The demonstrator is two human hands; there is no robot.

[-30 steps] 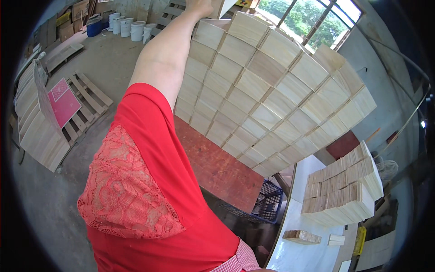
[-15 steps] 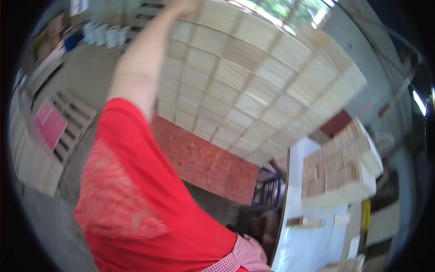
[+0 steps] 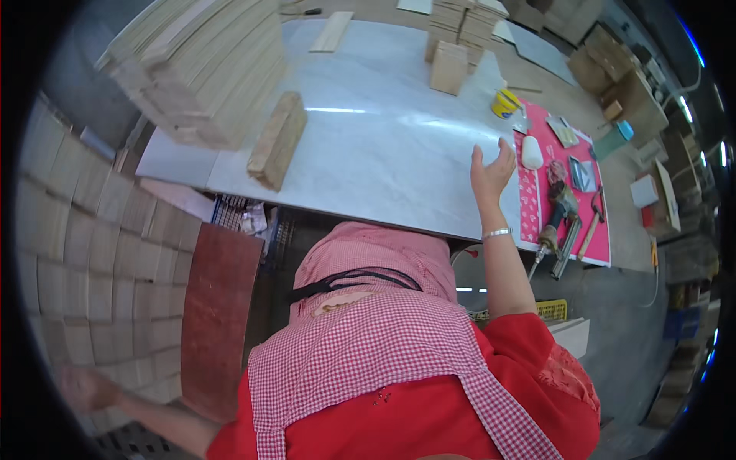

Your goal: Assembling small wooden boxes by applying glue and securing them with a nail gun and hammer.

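Note:
My right hand (image 3: 493, 172) hovers over the right part of the white worktop (image 3: 383, 161), its fingers apart and nothing in them. A white bottle (image 3: 530, 153) lies on the pink sheet (image 3: 529, 195) close beside it. Far to the left, my left hand (image 3: 88, 389) is stretched out low, against the large stack of pale wooden pieces (image 3: 111, 299). That hand is smeared and dim, so its fingers cannot be made out. A narrow bundle of wooden strips (image 3: 277, 142) rests on the worktop, beside a tall pile of thin boards (image 3: 207, 77).
On the pink sheet are an air tool (image 3: 560, 211), a hammer (image 3: 592, 226) and a yellow tub (image 3: 504, 103) near its edge. More wooden blocks (image 3: 449, 67) stand at the back. A red-brown board (image 3: 221, 314) lies left of my body.
The view has swung from the big wooden stack to the worktop. My raised left arm is now low at the left, and my right hand has come into sight above the worktop.

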